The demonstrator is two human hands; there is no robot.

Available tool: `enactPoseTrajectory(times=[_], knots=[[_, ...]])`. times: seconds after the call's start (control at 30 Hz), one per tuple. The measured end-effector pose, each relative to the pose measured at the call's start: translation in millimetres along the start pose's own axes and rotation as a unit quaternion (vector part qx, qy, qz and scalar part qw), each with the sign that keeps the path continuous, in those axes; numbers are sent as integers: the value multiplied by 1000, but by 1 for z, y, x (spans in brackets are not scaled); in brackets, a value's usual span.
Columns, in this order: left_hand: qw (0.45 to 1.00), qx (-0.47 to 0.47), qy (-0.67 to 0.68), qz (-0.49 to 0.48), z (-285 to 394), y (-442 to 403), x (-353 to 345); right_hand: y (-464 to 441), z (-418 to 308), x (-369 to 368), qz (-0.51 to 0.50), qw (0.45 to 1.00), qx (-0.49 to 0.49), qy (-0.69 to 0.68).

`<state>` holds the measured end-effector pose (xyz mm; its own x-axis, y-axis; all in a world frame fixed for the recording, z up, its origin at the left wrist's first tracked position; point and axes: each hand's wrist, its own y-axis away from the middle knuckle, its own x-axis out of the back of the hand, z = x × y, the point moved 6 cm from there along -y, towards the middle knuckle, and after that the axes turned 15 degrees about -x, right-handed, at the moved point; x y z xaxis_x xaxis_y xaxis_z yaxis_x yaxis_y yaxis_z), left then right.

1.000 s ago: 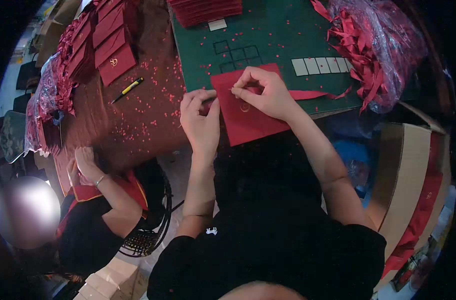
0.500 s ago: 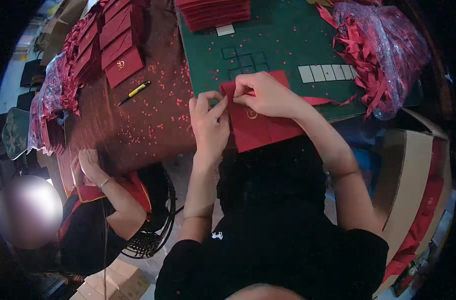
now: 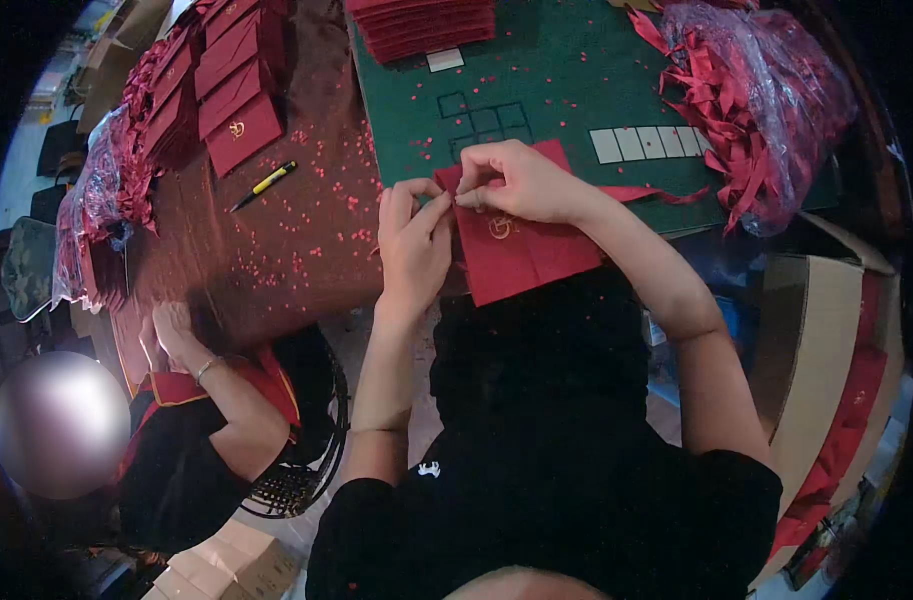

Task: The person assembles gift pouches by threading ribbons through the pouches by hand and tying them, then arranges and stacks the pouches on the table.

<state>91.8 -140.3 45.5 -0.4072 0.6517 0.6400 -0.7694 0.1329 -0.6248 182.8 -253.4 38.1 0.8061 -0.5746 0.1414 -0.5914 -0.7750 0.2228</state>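
A red envelope (image 3: 536,262) with a gold emblem lies tilted at the near edge of the green board, partly hanging over it. My left hand (image 3: 414,245) is at its left edge, thumb and forefinger pinched together. My right hand (image 3: 521,182) reaches over the envelope's upper part, its fingertips pinched beside those of the left. Whatever is between the fingertips is too small to make out. A red ribbon (image 3: 651,194) trails to the right from behind my right wrist.
Red envelope stacks stand at the back (image 3: 426,30) and left (image 3: 238,130). A plastic bag of red ribbons (image 3: 776,110) sits right, near white labels (image 3: 648,143). A yellow-black pen (image 3: 263,186) lies among red bits. Another person's hand (image 3: 174,335) is at left; a cardboard box (image 3: 811,350) stands right.
Both hands stay pinched together at the envelope's upper left edge, with only a slight shift of the fingers. The whole view has moved a little.
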Motion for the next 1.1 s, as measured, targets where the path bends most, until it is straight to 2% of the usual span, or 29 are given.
enactPoseTrajectory(times=[0.07,0.13,0.2,0.23,0.27,0.37,0.43,0.57,0.77,0.93,1.1], knots=[[1000,-29,3,1,-1,-4,1,1,-5,0,-42,999,2,14],[993,-110,-37,-31,8,-10,1,3,-4,3,-61,998,-6,27],[987,-123,-87,-53,15,-14,3,2,2,4,-87,995,-48,-17],[978,-136,-139,-72,18,-15,3,0,3,4,-91,996,1,-8],[978,-138,-139,-73,18,-15,4,0,2,5,-89,996,2,-9],[977,-132,-145,-87,17,-14,9,0,-7,8,-76,996,32,27],[968,-129,-184,-115,18,-11,15,-1,-5,6,-106,991,-34,68],[952,-71,-272,-118,-1,8,51,-5,-2,5,-97,991,-47,78],[955,-18,-267,-130,-12,34,70,-6,0,1,-71,994,-46,69],[956,-15,-277,-95,-11,31,74,-4,-2,0,-48,994,-42,84],[961,11,-258,-101,-23,36,71,-4,0,-1,-44,995,-54,78]])
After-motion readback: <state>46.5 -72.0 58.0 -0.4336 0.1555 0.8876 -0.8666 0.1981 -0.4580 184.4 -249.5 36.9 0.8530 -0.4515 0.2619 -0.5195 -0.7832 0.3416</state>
